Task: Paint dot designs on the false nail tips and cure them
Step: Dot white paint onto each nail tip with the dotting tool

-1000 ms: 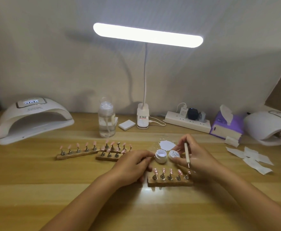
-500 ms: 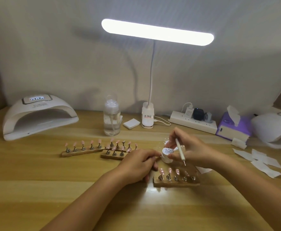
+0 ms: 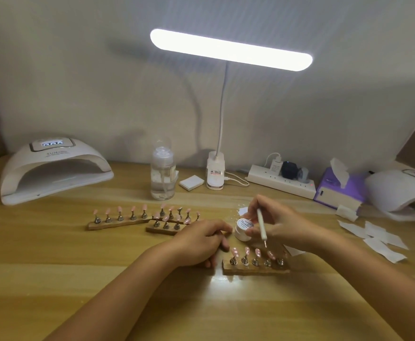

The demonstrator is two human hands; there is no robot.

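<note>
On the wooden table (image 3: 54,279), the left hand (image 3: 196,244) rests palm down, fingers curled loosely, grasping nothing. The right hand (image 3: 278,223) grips a dotting pen (image 3: 261,223) and small white jar (image 3: 243,228). Below, 5 pink nail tips (image 3: 257,252) stand on a wooden holder (image 3: 255,269).

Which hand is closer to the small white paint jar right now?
Right. The right hand is touching the paint jar while holding the dotting tool; the left hand rests just left of it.
</note>
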